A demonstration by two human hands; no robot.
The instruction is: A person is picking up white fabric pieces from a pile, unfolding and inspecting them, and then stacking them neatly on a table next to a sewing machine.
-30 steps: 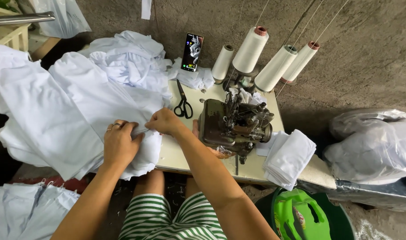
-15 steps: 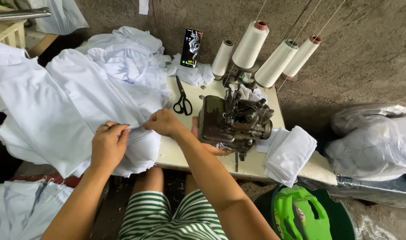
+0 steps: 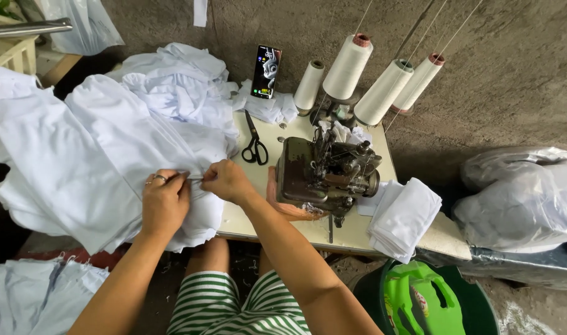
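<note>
A large white fabric piece (image 3: 85, 161) drapes over the left half of a cream sewing table (image 3: 345, 231). My left hand (image 3: 164, 200) and my right hand (image 3: 226, 181) both pinch the same edge of this fabric, fingertips almost meeting. A dark overlock sewing machine (image 3: 327, 175) stands just right of my right hand. Black scissors (image 3: 254, 144) lie on the table beyond my right hand.
Several thread cones (image 3: 364, 74) stand behind the machine, beside a propped phone (image 3: 266, 72). More white cloth (image 3: 178, 80) is heaped at the back left. Folded white pieces (image 3: 402, 217) overhang the table's right side. A plastic-wrapped bundle (image 3: 525, 198) lies right; a green tub (image 3: 420, 298) sits below.
My left hand has slid left and toward me along the fabric, then back up beside my right hand. The fabric edge is now pulled taut between both hands.
</note>
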